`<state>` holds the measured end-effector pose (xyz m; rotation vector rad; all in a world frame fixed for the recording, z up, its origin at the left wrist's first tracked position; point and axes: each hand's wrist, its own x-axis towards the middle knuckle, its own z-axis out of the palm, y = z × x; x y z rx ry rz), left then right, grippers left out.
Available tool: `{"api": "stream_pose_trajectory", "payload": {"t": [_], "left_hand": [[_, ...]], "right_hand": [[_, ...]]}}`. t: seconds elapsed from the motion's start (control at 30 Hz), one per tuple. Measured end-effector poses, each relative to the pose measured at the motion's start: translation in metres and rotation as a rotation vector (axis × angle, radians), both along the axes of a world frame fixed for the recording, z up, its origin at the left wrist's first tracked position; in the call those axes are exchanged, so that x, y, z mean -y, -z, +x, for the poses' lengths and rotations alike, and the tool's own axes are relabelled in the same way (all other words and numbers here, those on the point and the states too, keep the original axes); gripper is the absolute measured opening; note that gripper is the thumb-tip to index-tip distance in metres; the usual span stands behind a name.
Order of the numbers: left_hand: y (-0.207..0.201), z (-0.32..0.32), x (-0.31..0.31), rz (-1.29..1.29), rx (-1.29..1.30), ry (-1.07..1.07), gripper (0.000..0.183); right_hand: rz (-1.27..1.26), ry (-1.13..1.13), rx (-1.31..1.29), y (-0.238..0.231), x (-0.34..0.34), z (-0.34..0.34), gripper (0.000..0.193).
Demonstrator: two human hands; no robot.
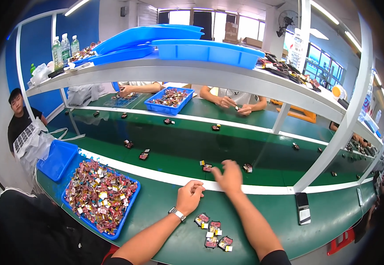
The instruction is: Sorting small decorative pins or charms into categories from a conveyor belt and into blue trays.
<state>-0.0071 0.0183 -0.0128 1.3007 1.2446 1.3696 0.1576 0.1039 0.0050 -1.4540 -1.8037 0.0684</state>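
Observation:
My left hand [190, 197], a watch [177, 213] on its wrist, rests by the white rail with its fingers curled; what they hold, if anything, is hidden. My right hand [229, 177] reaches over the rail above the green conveyor belt, slightly blurred, thumb and fingers apart. Just left of its thumb lies a small circuit-board piece [206, 168] with a yellow-and-white tab. Another such piece [247, 168] is on the belt to its right. Between my forearms, several dark-framed pieces with reddish boards [211, 241] lie grouped on the green worktop [170, 240].
On the left, a blue tray [134, 196] is heaped with small boards, beside another blue tray [58, 161]. A phone-like device [303, 207] lies right. White posts [333, 148] and an overhead shelf [192, 68] frame the belt. Co-workers' hands [236, 106] work across it; a person stands left.

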Motion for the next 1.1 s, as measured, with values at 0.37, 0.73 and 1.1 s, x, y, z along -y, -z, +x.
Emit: {"api": "stream_pose_trajectory", "payload": {"t": [0.37, 0.73, 1.1], "left_hand": [[0.005, -0.008, -0.005, 0.024, 0.070, -0.119, 0.013], [-0.010, -0.025, 0.000, -0.328, 0.160, 0.696, 0.038], [-0.017, -0.011, 0.008, -0.269, 0.320, 0.644, 0.042]], "right_hand": [[-0.160, -0.196, -0.130, 0.015, 0.012, -0.007, 0.055], [0.015, -0.649, -0.037, -0.037, 0.104, 0.034, 0.043], [0.222, -0.414, 0.092, -0.021, 0.111, 0.017, 0.019]]}}
